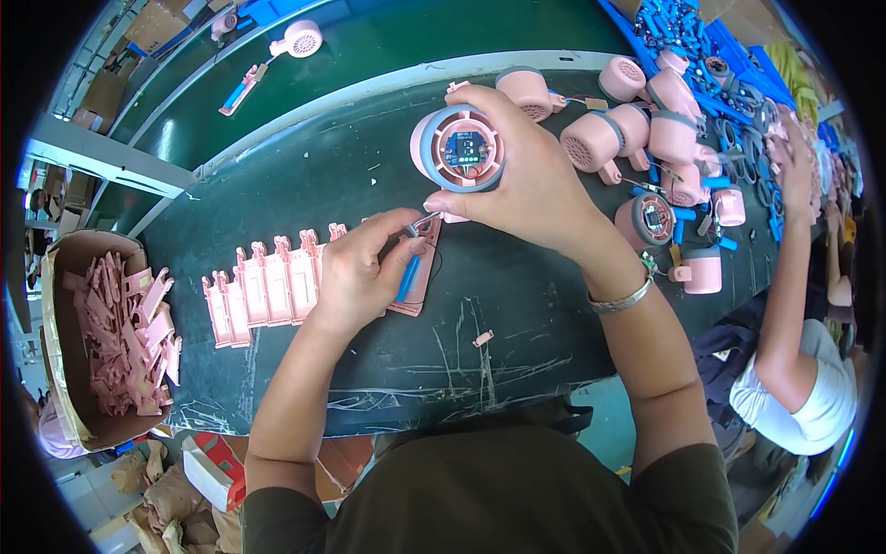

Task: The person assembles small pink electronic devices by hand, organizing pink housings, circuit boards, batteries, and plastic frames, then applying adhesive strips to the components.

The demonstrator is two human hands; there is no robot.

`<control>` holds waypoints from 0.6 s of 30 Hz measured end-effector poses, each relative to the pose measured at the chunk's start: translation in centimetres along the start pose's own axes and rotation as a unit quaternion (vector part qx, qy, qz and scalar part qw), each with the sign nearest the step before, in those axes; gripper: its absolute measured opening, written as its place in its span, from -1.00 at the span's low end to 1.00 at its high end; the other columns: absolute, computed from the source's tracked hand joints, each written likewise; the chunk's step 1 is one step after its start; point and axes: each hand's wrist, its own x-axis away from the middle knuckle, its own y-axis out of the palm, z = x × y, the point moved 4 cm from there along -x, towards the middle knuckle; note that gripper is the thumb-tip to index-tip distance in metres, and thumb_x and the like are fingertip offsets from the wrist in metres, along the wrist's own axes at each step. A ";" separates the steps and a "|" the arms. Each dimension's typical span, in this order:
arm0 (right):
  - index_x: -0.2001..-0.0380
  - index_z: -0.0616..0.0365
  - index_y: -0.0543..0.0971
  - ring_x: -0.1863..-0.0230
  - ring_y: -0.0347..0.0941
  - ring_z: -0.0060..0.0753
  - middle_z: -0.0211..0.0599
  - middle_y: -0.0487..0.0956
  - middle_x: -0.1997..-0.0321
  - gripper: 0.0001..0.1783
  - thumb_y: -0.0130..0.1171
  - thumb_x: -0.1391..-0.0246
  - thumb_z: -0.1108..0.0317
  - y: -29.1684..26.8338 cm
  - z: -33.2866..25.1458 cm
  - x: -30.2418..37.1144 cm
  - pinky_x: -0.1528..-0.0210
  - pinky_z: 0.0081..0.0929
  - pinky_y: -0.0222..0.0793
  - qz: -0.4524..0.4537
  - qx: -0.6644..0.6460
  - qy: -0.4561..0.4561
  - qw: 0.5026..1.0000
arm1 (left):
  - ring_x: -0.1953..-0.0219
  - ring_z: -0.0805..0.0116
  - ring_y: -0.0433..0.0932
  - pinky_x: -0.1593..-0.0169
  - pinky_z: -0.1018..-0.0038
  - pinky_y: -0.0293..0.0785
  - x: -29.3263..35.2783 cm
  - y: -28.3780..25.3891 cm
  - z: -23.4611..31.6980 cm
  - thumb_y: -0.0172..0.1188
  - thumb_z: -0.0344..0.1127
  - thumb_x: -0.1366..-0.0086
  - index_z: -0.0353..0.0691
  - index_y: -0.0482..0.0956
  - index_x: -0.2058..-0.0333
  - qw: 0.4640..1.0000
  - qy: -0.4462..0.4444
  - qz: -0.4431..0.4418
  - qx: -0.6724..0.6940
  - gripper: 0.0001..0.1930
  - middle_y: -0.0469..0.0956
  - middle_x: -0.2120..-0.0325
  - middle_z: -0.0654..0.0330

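Where the dark green table (517, 314) reaches the left of the frame, an open cardboard box (61, 355) stands, heaped with loose, narrow pink plastic pieces (120, 337) lying at all angles. Below it, at lower left, are a white-and-red carton (205, 473) and crumpled brown bundles (175, 499). Left of centre, pink trough-shaped shells (281, 286) lie side by side in a row on the table.

At the centre, the left hand (355, 277) has thumb and forefinger nearly closed on a slim silvery piece (425, 222), too small to name. Just below its thumb, a blue cylinder (407, 280) lies over another pink shell (421, 291). Above, at upper centre, the right hand (535, 180) is part open, curved around a round pink housing (423, 152) with a grey-blue rim; its open end faces the viewer and contains a blue circuit board (468, 148).

Toward the upper right, more pink housings (595, 138) are piled on the table. Beyond them, a blue bin (734, 42) holds many small blue cylinders (660, 28). At far right, a co-worker's hand (794, 171) reaches among pink parts.
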 end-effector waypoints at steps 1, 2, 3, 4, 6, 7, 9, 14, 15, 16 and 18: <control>-0.03 0.18 0.31 0.00 0.40 -0.32 -0.21 0.42 -0.01 -0.13 0.49 0.42 0.19 0.0 0.0 0.0 -0.03 -0.43 0.31 -0.001 0.004 0.001 1.000 | 0.42 0.33 0.58 0.35 0.53 0.48 0.0 0.1 -0.2 0.25 -0.49 -0.04 -0.26 0.54 0.21 1.000 -0.013 0.000 0.014 -0.72 0.58 0.34 0.10; -0.03 0.18 0.31 0.00 0.40 -0.32 -0.21 0.42 -0.01 -0.13 0.49 0.42 0.19 0.0 0.0 0.1 -0.03 -0.43 0.31 0.000 0.004 0.001 1.000 | 0.41 0.32 0.58 0.34 0.53 0.49 0.1 0.1 -0.4 0.26 -0.49 -0.04 -0.25 0.54 0.21 0.999 -0.026 0.000 0.028 -0.72 0.58 0.33 0.11; -0.03 0.18 0.31 0.00 0.40 -0.31 -0.21 0.42 -0.02 -0.12 0.49 0.42 0.19 0.0 0.0 0.1 -0.03 -0.43 0.31 0.003 0.003 -0.005 1.000 | 0.41 0.32 0.58 0.34 0.53 0.49 -0.1 0.0 -0.2 0.26 -0.49 -0.04 -0.25 0.54 0.21 0.999 -0.026 0.000 0.029 -0.72 0.58 0.33 0.11; -0.03 0.17 0.31 0.00 0.40 -0.30 -0.21 0.42 -0.02 -0.12 0.49 0.42 0.19 0.0 0.0 0.1 -0.03 -0.43 0.31 0.007 0.002 -0.011 1.000 | 0.40 0.32 0.58 0.33 0.52 0.49 -0.3 -0.2 0.3 0.26 -0.49 -0.03 -0.25 0.55 0.22 1.000 0.008 0.011 0.003 -0.73 0.57 0.32 0.12; -0.03 0.17 0.31 0.00 0.40 -0.30 -0.22 0.42 -0.03 -0.12 0.49 0.42 0.19 -0.2 -0.2 0.1 -0.04 -0.42 0.31 0.008 0.009 -0.013 1.000 | 0.38 0.32 0.58 0.32 0.51 0.50 -0.4 -0.3 0.7 0.27 -0.49 -0.03 -0.25 0.56 0.23 0.999 0.042 0.021 -0.022 -0.73 0.57 0.31 0.12; -0.03 0.17 0.31 0.00 0.40 -0.30 -0.23 0.42 -0.03 -0.13 0.49 0.42 0.19 -0.2 -0.3 0.1 -0.04 -0.42 0.31 0.008 0.016 -0.016 1.000 | 0.37 0.32 0.58 0.31 0.50 0.50 -0.2 -0.4 0.3 0.27 -0.49 -0.02 -0.25 0.56 0.24 0.999 0.028 0.027 -0.022 -0.74 0.57 0.31 0.11; -0.03 0.16 0.31 0.00 0.40 -0.30 -0.23 0.41 -0.03 -0.13 0.49 0.42 0.19 -0.1 -0.3 0.2 -0.04 -0.42 0.31 0.008 0.014 -0.016 1.000 | 0.36 0.31 0.58 0.30 0.49 0.50 -0.1 -0.4 0.3 0.27 -0.50 -0.02 -0.26 0.57 0.25 0.999 0.015 0.033 -0.022 -0.75 0.57 0.30 0.11; -0.03 0.16 0.31 -0.01 0.40 -0.29 -0.23 0.41 -0.04 -0.14 0.48 0.41 0.19 -0.1 -0.3 0.2 -0.03 -0.42 0.31 0.009 0.012 -0.022 1.000 | 0.32 0.23 0.58 0.26 0.46 0.51 0.1 -0.6 0.9 0.28 -0.50 0.00 -0.27 0.56 0.24 0.997 0.051 0.041 -0.052 -0.72 0.57 0.32 0.09; -0.03 0.16 0.31 -0.01 0.40 -0.29 -0.23 0.41 -0.05 -0.14 0.48 0.41 0.20 -0.1 -0.4 0.3 -0.03 -0.42 0.31 0.007 0.008 -0.027 1.000 | 0.32 0.23 0.58 0.26 0.46 0.51 0.2 -0.5 0.9 0.28 -0.50 0.00 -0.27 0.56 0.24 0.997 0.051 0.041 -0.051 -0.72 0.57 0.32 0.09; -0.03 0.16 0.31 -0.01 0.40 -0.28 -0.22 0.40 -0.05 -0.14 0.48 0.41 0.20 -0.2 -0.5 0.3 -0.03 -0.42 0.31 0.006 0.005 -0.033 0.999 | 0.32 0.22 0.58 0.26 0.46 0.51 0.2 -0.5 1.0 0.29 -0.50 0.01 -0.26 0.56 0.24 0.996 0.056 0.038 -0.054 -0.72 0.57 0.33 0.08; -0.03 0.16 0.31 -0.01 0.39 -0.28 -0.21 0.40 -0.06 -0.14 0.48 0.40 0.20 -0.3 -0.5 0.5 -0.03 -0.42 0.31 0.008 0.006 -0.033 0.999 | 0.32 0.21 0.59 0.25 0.45 0.51 0.3 -0.5 1.4 0.29 -0.50 0.02 -0.26 0.56 0.24 0.996 0.061 0.036 -0.055 -0.71 0.57 0.33 0.08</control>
